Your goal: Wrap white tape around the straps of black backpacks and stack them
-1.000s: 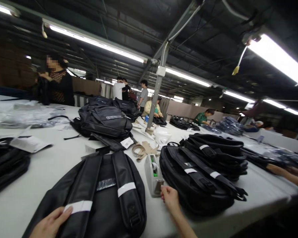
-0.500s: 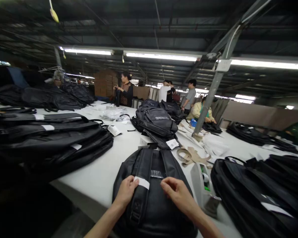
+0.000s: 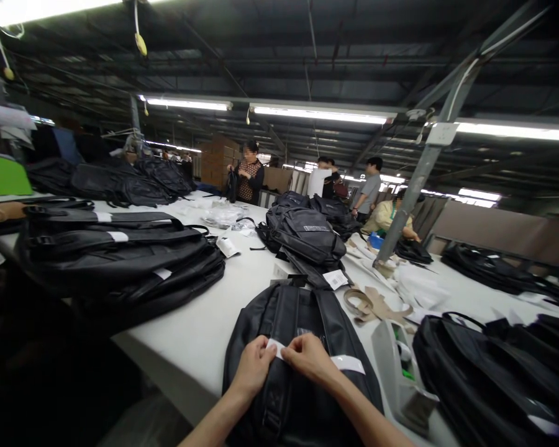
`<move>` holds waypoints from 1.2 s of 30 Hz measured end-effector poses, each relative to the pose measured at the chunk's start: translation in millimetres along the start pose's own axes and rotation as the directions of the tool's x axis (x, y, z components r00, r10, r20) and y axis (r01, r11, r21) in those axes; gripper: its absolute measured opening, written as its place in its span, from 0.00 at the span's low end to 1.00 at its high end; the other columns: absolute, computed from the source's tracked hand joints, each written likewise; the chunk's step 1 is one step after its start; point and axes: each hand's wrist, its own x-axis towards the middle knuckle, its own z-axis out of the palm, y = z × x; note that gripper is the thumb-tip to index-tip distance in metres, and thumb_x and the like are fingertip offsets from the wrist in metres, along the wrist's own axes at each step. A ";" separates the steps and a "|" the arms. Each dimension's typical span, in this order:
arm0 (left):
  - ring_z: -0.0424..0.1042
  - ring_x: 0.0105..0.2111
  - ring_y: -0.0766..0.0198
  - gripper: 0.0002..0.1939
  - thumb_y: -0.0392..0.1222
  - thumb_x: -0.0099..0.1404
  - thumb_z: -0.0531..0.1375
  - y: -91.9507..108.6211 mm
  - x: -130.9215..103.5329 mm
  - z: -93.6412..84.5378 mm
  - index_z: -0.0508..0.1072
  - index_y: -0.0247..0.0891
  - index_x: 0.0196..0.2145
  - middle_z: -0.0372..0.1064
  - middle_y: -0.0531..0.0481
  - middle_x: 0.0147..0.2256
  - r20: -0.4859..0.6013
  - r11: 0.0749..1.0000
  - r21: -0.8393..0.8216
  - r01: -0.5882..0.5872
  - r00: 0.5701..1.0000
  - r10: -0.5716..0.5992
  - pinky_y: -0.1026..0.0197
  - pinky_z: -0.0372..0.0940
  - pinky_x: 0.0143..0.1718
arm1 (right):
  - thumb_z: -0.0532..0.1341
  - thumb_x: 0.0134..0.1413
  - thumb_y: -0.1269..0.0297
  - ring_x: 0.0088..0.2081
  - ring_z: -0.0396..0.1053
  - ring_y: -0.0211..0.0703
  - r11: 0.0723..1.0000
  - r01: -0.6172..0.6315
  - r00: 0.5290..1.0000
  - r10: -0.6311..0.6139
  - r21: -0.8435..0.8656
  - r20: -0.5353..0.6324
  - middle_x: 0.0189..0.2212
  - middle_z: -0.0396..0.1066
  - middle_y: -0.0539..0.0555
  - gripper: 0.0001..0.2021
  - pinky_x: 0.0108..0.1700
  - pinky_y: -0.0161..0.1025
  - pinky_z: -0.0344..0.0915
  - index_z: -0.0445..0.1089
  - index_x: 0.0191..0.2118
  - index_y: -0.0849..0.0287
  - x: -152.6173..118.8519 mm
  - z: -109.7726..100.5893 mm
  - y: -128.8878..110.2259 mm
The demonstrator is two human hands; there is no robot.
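Observation:
A black backpack (image 3: 302, 385) lies in front of me, its shoulder straps facing up. On its left strap (image 3: 286, 313) is a white band (image 3: 276, 349). My left hand (image 3: 255, 366) pinches the band's left end, and my right hand (image 3: 307, 357) pinches its right end, the two hands nearly touching. A second white band (image 3: 349, 364) crosses the right strap, just beyond my right wrist. Clear film shows partly behind my right hand.
Stacked black backpacks lie at left (image 3: 121, 261) and right (image 3: 494, 379). A grey tape dispenser (image 3: 400, 372) stands beside my backpack. Ahead are more backpacks (image 3: 307, 230), brown paper strips (image 3: 377, 304) and a metal post (image 3: 414, 186). Several people are beyond; another person's arm (image 3: 0, 213) reaches in at left.
My right hand has moved left onto the white band and closed on it. The band on the right strap now shows. The view has shifted, and the arm at left reaches further in.

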 end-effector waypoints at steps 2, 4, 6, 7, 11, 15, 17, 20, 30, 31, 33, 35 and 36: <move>0.57 0.21 0.68 0.14 0.52 0.57 0.52 0.7 0.8 1.1 0.61 0.37 0.24 0.56 0.56 0.19 0.009 1.000 -0.019 0.004 1.000 -0.004 0.65 0.51 0.24 | 0.58 0.40 0.62 0.19 0.59 0.35 0.999 -0.024 1.000 0.024 -0.023 -0.001 0.12 0.62 0.49 0.12 0.21 0.31 0.50 0.68 0.14 0.62 1.4 -0.5 -1.6; 0.58 0.21 0.67 0.16 0.53 0.56 0.53 0.9 3.0 2.9 0.62 0.37 0.24 0.58 0.56 0.19 -0.003 1.000 -0.013 0.018 1.000 -0.018 0.65 0.52 0.24 | 0.58 0.40 0.62 0.19 0.59 0.35 0.999 -0.040 0.999 0.040 -0.035 -0.002 0.11 0.61 0.49 0.13 0.21 0.32 0.50 0.67 0.13 0.62 3.2 0.1 -0.6; 0.61 0.22 0.65 0.15 0.52 0.54 0.55 -0.5 6.5 5.1 0.63 0.37 0.24 0.61 0.54 0.20 -0.024 0.999 0.003 0.032 0.999 -0.032 0.64 0.54 0.24 | 0.58 0.40 0.61 0.19 0.60 0.36 0.998 -0.045 0.999 0.045 -0.035 -0.010 0.10 0.61 0.49 0.14 0.21 0.32 0.50 0.67 0.12 0.62 4.4 2.6 2.2; 0.63 0.24 0.64 0.13 0.50 0.52 0.57 -1.7 8.3 6.1 0.64 0.36 0.24 0.63 0.53 0.21 -0.034 0.999 0.005 0.036 0.999 -0.036 0.64 0.55 0.25 | 0.58 0.41 0.60 0.18 0.60 0.36 0.998 -0.052 0.999 0.051 -0.030 -0.018 0.10 0.61 0.50 0.15 0.21 0.32 0.50 0.67 0.12 0.62 4.4 4.4 3.7; 0.67 0.27 0.61 0.09 0.45 0.50 0.57 -5.9 12.3 8.3 0.65 0.36 0.23 0.67 0.50 0.23 -0.044 1.000 -0.022 0.019 0.999 -0.020 0.62 0.59 0.30 | 0.58 0.42 0.59 0.17 0.61 0.37 0.992 -0.117 0.991 0.119 0.045 -0.053 0.11 0.63 0.51 0.15 0.19 0.32 0.52 0.66 0.12 0.61 1.8 11.7 6.4; 0.67 0.26 0.62 0.11 0.47 0.49 0.59 -4.5 11.6 5.8 0.66 0.35 0.23 0.67 0.51 0.23 -0.042 0.997 -0.069 0.027 0.999 -0.030 0.63 0.59 0.29 | 0.59 0.41 0.58 0.15 0.62 0.37 0.976 -0.143 0.986 0.155 0.162 -0.065 0.12 0.65 0.50 0.11 0.19 0.32 0.55 0.67 0.18 0.61 -0.7 11.9 9.7; 0.66 0.25 0.63 0.13 0.48 0.49 0.60 -2.0 11.5 3.3 0.67 0.35 0.23 0.68 0.52 0.22 -0.022 0.989 -0.134 0.056 0.998 -0.059 0.64 0.59 0.26 | 0.63 0.37 0.59 0.16 0.62 0.37 0.973 -0.107 0.980 0.137 0.204 -0.142 0.14 0.65 0.47 0.12 0.19 0.32 0.56 0.68 0.29 0.61 -0.8 9.7 15.0; 0.64 0.22 0.66 0.16 0.51 0.45 0.64 3.5 12.3 0.1 0.67 0.34 0.23 0.67 0.53 0.20 0.027 0.953 -0.272 0.132 0.991 -0.129 0.65 0.58 0.23 | 0.65 0.35 0.55 0.17 0.62 0.37 0.943 -0.126 0.976 0.173 0.308 -0.130 0.15 0.64 0.45 0.28 0.20 0.32 0.56 0.60 0.44 0.62 -0.4 8.2 22.7; 0.68 0.20 0.66 0.14 0.46 0.47 0.67 9.2 17.2 -1.0 0.71 0.31 0.24 0.70 0.49 0.21 0.152 0.767 -0.521 0.375 0.925 -0.349 0.65 0.63 0.25 | 0.61 0.39 0.41 0.14 0.57 0.31 0.649 -0.092 0.995 0.027 0.756 0.098 0.15 0.63 0.44 0.30 0.18 0.29 0.54 0.59 0.40 0.62 8.0 21.4 12.1; 0.67 0.20 0.67 0.13 0.46 0.49 0.66 11.2 16.6 -0.7 0.71 0.31 0.24 0.70 0.48 0.20 0.149 0.769 -0.506 0.391 0.918 -0.368 0.66 0.63 0.24 | 0.60 0.40 0.42 0.14 0.58 0.30 0.659 -0.104 0.993 0.030 0.745 0.112 0.14 0.62 0.44 0.28 0.18 0.29 0.54 0.60 0.38 0.63 8.2 18.0 11.9; 0.68 0.20 0.66 0.13 0.45 0.52 0.64 15.2 16.2 0.6 0.72 0.30 0.24 0.71 0.47 0.21 0.159 0.769 -0.477 0.426 0.902 -0.401 0.65 0.63 0.23 | 0.62 0.41 0.45 0.15 0.59 0.31 0.671 -0.137 0.989 0.048 0.728 0.142 0.13 0.63 0.45 0.24 0.19 0.28 0.55 0.61 0.35 0.63 8.4 8.8 12.9; 0.69 0.21 0.64 0.13 0.45 0.53 0.64 16.7 18.4 2.8 0.72 0.30 0.26 0.72 0.46 0.23 0.171 0.754 -0.469 0.460 0.885 -0.434 0.64 0.64 0.24 | 0.63 0.44 0.51 0.16 0.62 0.31 0.677 -0.178 0.982 0.075 0.714 0.173 0.15 0.65 0.46 0.20 0.20 0.28 0.58 0.63 0.35 0.64 9.9 -0.4 15.6; 0.69 0.21 0.64 0.12 0.45 0.53 0.64 15.8 20.3 4.0 0.72 0.30 0.26 0.72 0.46 0.23 0.174 0.747 -0.465 0.475 0.876 -0.449 0.64 0.64 0.24 | 0.62 0.46 0.54 0.17 0.62 0.31 0.681 -0.195 0.979 0.092 0.706 0.182 0.16 0.65 0.47 0.18 0.21 0.29 0.60 0.63 0.35 0.64 10.9 -4.0 17.3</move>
